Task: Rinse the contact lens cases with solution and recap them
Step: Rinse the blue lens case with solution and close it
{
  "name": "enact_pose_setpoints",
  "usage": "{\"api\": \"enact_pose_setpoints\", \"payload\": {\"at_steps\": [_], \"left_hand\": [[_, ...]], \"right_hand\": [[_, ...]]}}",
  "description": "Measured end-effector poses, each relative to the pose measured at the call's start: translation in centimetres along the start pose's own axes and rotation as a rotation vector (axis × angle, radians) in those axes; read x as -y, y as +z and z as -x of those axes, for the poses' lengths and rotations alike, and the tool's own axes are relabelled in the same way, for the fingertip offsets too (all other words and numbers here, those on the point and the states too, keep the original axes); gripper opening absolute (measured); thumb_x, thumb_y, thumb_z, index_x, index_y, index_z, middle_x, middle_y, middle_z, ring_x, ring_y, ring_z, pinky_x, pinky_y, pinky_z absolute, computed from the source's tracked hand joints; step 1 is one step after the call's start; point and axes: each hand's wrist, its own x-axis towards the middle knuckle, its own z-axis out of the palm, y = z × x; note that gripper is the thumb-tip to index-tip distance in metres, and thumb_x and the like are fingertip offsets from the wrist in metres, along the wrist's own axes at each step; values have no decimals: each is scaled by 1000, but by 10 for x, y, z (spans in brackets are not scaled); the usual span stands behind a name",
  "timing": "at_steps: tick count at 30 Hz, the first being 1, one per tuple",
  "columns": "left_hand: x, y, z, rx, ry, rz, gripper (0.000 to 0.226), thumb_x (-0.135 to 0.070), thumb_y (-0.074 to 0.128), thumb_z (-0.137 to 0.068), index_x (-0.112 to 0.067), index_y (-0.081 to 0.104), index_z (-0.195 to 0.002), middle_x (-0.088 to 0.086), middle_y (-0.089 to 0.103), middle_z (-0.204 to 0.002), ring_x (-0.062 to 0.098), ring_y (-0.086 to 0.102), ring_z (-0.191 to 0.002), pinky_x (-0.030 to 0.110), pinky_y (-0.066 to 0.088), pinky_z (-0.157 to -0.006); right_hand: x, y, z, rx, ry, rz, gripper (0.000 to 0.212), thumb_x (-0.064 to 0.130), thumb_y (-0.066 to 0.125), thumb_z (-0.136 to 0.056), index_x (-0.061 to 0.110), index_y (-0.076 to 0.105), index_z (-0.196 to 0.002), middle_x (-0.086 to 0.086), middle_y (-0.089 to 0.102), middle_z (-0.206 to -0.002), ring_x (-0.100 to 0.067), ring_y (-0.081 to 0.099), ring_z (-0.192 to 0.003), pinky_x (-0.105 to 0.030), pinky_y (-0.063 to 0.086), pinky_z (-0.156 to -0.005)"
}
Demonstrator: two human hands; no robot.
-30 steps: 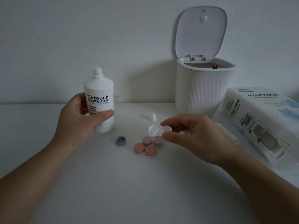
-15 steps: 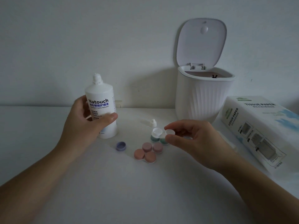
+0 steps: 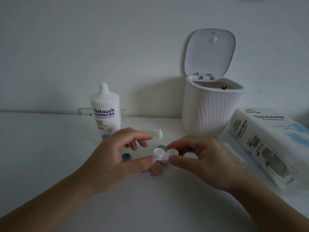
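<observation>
My right hand point(image 3: 200, 158) pinches a white double-well contact lens case point(image 3: 158, 152) by its right well, just above the table. My left hand point(image 3: 120, 156) is beside it with fingers spread; its thumb touches the case's left well. A green cap point(image 3: 161, 147) lies right behind the case. Capped pink lens cases point(image 3: 157, 170) sit under and in front of my hands, partly hidden. A purple cap point(image 3: 126, 156) lies by my left palm. The uncapped white solution bottle point(image 3: 105, 113) stands behind my left hand, its small white cap point(image 3: 158, 133) lying to its right.
A white ribbed bin point(image 3: 212, 108) with its lid up stands at the back right. A tissue paper box point(image 3: 267, 139) lies along the right side. The white table point(image 3: 41, 156) meets the wall just behind the bottle.
My left hand let go of the solution bottle, which now stands on the table, and moved right to the white case. My right hand keeps hold of the case.
</observation>
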Motion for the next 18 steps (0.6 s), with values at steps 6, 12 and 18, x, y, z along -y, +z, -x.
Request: {"api": "enact_pose_setpoints", "payload": {"at_steps": [6,12,18], "left_hand": [[1,4,1,74,-19,-6,42,-59,75,-66,-48,69,-106,-21,68,-96,10,61,-93,32,53,-72],[0,4,1,91,5,-20,32,-58,76,-68,-45,73,-97,-16,70,-89,10,61,-81,25,46,-67],[0,3,1,101,-13,3,27,-57,76,-68,-44,75,-92,-12,71,-88,11,61,-80,17,43,-67]], "right_hand": [[-3,5,2,44,-12,18,31,51,78,-74,35,77,-101,13,72,-90,-11,69,-90,-28,54,-86],[1,7,1,55,-27,-28,45,64,72,-63,34,79,-96,16,73,-91,-12,68,-87,-24,54,-84],[-1,11,2,60,-30,-22,37,59,78,-66,40,77,-97,18,73,-89,-9,69,-86,-22,54,-83]]}}
